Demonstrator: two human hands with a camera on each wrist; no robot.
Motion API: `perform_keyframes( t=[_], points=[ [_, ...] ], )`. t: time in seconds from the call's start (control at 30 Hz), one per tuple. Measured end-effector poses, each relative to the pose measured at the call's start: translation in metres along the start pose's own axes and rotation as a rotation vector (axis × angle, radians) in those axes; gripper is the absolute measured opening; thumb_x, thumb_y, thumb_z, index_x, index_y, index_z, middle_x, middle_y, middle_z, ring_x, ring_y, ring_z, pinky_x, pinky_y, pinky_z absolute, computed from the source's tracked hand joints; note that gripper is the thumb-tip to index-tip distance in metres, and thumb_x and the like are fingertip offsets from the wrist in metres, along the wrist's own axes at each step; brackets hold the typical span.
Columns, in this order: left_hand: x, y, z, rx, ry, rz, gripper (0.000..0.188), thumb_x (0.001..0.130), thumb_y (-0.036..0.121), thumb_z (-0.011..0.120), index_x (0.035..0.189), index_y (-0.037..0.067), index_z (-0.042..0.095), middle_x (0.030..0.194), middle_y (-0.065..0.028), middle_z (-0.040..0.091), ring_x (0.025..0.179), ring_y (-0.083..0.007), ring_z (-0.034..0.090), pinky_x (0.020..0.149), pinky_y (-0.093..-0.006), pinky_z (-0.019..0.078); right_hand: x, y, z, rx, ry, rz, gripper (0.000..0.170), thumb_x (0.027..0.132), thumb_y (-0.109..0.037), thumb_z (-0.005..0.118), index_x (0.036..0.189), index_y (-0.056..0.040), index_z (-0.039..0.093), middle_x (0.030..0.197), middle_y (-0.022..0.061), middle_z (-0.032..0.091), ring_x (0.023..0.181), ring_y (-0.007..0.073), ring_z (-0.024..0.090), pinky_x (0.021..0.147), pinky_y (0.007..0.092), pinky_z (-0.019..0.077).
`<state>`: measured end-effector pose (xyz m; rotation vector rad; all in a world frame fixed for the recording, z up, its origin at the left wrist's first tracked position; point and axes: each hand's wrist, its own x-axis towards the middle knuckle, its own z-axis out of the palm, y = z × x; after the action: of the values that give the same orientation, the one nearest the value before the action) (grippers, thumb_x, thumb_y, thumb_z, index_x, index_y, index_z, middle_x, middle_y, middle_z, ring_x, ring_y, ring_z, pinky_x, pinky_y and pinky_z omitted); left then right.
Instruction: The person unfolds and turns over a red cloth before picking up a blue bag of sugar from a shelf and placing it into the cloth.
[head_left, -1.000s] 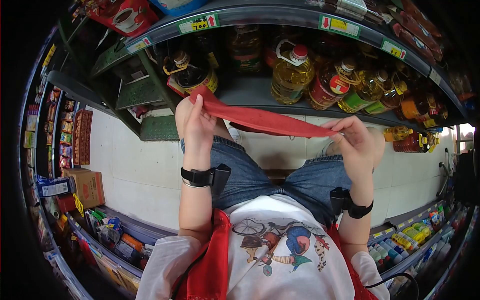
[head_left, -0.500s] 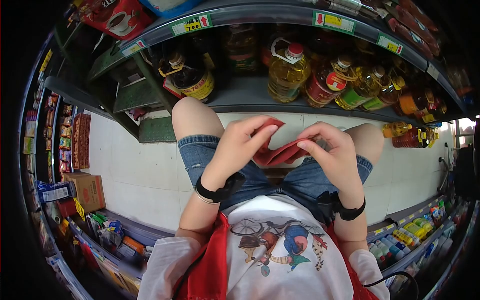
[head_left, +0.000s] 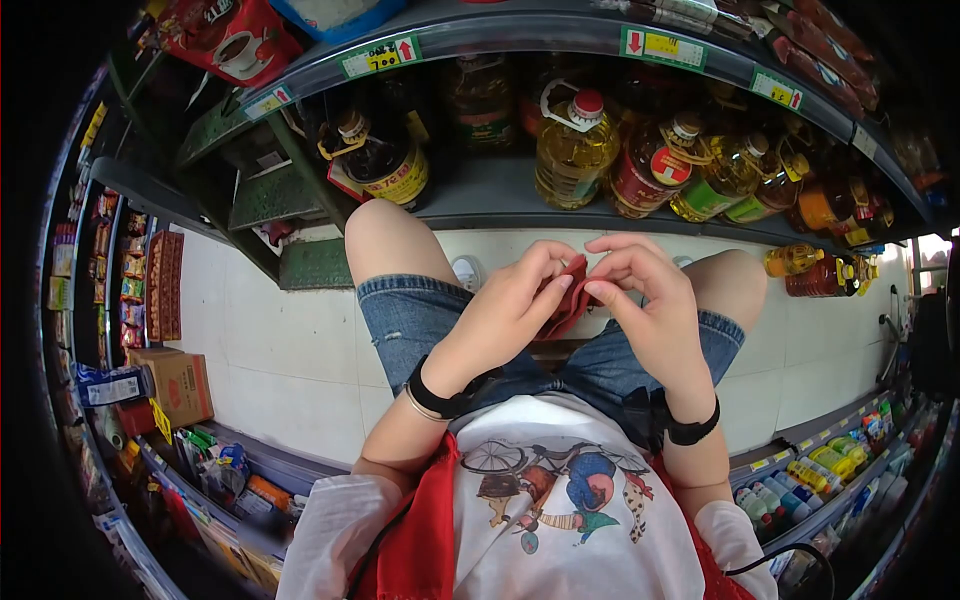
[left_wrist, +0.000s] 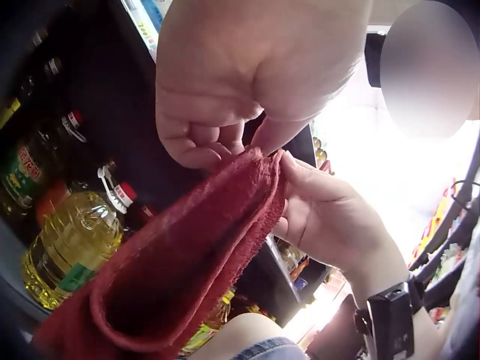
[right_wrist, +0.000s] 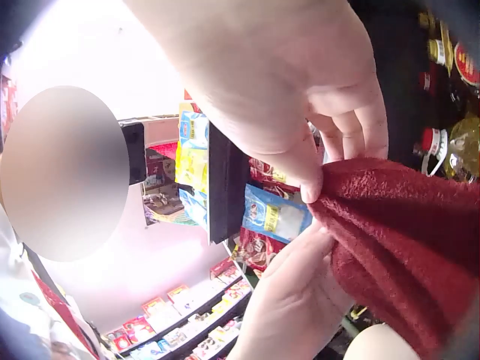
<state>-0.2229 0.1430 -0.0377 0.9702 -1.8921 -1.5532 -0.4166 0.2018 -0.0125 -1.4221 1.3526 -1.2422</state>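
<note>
A red cloth hangs folded between both hands, above the gap between the person's knees. The left hand pinches one edge between thumb and fingers. Close beside it, the right hand pinches the neighbouring edge, its thumb tip near the left thumb. In the left wrist view the cloth droops in a loop from the fingertips, its two edges brought together at the top. The right wrist view shows the fuzzy cloth falling in soft folds from the pinching fingers.
Oil bottles stand on the low shelf ahead. A green step frame is at the left front, and a cardboard box lies at far left. Stocked shelves run behind the person on both sides.
The hands have come together from wide apart. The cloth, stretched out straight a second ago, now hangs folded between them. The left hand has moved right and the right hand slightly left.
</note>
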Motion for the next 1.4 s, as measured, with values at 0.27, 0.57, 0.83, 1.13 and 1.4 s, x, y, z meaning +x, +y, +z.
perform_keyframes(
  t=[0.27,0.57,0.83,1.13,1.4],
  points=[
    [-0.001,0.004,0.003,-0.058,0.024,0.089,0.022,0.106,0.011,0.058,0.124,0.0,0.053,0.098,-0.0073,0.071,0.089,-0.0127,0.066,0.083,-0.0274,0.0512,0.001,0.005,0.0,-0.023,0.026,0.029,0.012,0.092,-0.001,0.072,0.102,0.0017,0.065,0.106,0.0093,0.071,0.087,0.0157,0.071,0.078,0.0298,0.0564],
    [0.001,0.001,0.001,0.022,0.041,0.081,0.015,0.105,0.011,0.06,0.115,0.0,0.057,0.091,-0.0072,0.071,0.086,-0.0121,0.066,0.08,-0.0276,0.0509,-0.001,0.009,0.002,-0.005,0.019,0.069,0.029,0.091,0.002,0.072,0.118,0.0,0.061,0.097,0.0083,0.071,0.08,0.0133,0.069,0.075,0.0283,0.0559],
    [0.002,-0.007,0.003,-0.013,0.061,0.051,0.014,0.104,0.012,0.061,0.111,0.0,0.06,0.091,-0.0067,0.071,0.084,-0.0122,0.066,0.078,-0.0277,0.0517,-0.003,0.004,0.006,0.193,0.069,0.123,0.031,0.091,0.006,0.071,0.12,0.0024,0.06,0.094,0.0065,0.069,0.082,0.0074,0.067,0.075,0.0247,0.0569],
    [0.0,-0.009,0.004,-0.044,-0.02,0.054,0.015,0.106,0.012,0.058,0.115,0.001,0.06,0.093,-0.0055,0.071,0.085,-0.0114,0.066,0.081,-0.0273,0.0519,-0.001,0.01,0.006,0.095,0.047,0.095,0.031,0.091,0.006,0.07,0.12,0.0017,0.06,0.099,0.008,0.069,0.081,0.0112,0.069,0.075,0.0268,0.0581],
    [-0.001,-0.006,0.003,-0.068,-0.039,0.076,0.017,0.103,0.011,0.06,0.117,0.001,0.062,0.091,-0.0043,0.068,0.083,-0.0117,0.063,0.08,-0.027,0.0511,0.003,0.003,0.001,-0.23,0.001,-0.102,0.024,0.09,0.003,0.07,0.113,-0.0007,0.064,0.099,0.012,0.068,0.082,0.023,0.071,0.073,0.0326,0.0582]
  ],
)
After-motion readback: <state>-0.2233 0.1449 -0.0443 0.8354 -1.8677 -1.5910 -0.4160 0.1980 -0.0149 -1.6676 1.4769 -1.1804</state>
